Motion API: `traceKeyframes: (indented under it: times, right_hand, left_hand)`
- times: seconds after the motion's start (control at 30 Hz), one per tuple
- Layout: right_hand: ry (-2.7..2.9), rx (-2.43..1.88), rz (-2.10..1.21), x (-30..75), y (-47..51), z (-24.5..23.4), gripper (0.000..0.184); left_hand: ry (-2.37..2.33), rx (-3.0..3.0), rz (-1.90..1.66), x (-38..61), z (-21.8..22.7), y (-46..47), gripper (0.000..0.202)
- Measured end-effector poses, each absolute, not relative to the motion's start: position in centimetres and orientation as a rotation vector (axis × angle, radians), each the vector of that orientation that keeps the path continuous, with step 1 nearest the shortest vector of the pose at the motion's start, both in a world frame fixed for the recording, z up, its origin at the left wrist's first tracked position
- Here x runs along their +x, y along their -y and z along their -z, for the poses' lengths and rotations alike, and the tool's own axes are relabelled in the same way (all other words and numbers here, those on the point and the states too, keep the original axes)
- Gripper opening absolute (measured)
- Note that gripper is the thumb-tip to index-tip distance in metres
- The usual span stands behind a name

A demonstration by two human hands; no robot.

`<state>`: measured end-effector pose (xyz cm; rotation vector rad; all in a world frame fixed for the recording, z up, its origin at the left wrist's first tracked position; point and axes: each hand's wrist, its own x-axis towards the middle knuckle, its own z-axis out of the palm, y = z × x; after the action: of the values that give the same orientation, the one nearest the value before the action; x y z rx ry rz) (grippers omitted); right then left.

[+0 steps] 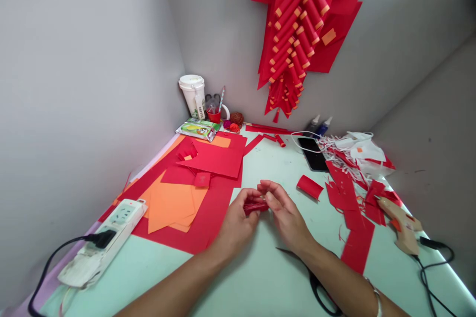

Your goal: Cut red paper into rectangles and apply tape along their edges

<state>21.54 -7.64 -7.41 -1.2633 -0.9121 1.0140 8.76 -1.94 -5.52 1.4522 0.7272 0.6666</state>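
Note:
My left hand (241, 218) is closed around a small piece of rolled red paper (256, 206), held just above the table. At its right end, the fingers of my right hand (285, 213) are pinched together on the same roll. Part of the roll is hidden by my fingers, and its fine streaks may be a cut fringe. Black-handled scissors (319, 287) lie under my right forearm, partly covered by it. A curved piece of red paper (310, 187) rests on the table to the right of my hands.
Red sheets (219, 158) and orange sheets (171, 205) lie at left, beside a power strip (107, 242). At right are a phone (313, 154), red scraps (344, 193) and a glue gun (401, 223). A red paper firecracker decoration (297, 29) hangs on the wall. A white cup (193, 96) stands behind.

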Motion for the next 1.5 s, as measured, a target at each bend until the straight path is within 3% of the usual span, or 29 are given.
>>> traceKeyframes:
  times: [0.3,0.6,0.97,1.1,1.5]
  right_hand:
    - [1.028,-1.441,-0.973,21.7,7.6,7.1,0.026]
    - [1.162,-1.552,-0.851,20.9,8.0,6.6,0.029]
    - [1.028,-2.325,-0.088,38.7,4.8,5.1,0.049]
    - [1.010,-2.505,-0.015,40.7,3.5,7.2,0.056]
    - [1.031,-2.620,0.025,43.6,-1.5,8.7,0.045]
  left_hand:
    - [-0.818,1.565,-0.666,8.5,6.0,1.6,0.020]
    - [-0.913,1.665,-0.596,8.5,5.2,2.2,0.009]
    - [-0.979,1.686,-0.508,7.9,4.4,1.8,0.008]
    - [-0.977,1.685,-0.445,8.0,4.1,2.1,0.007]
    - [-0.977,1.664,-0.439,7.9,4.4,1.7,0.012]
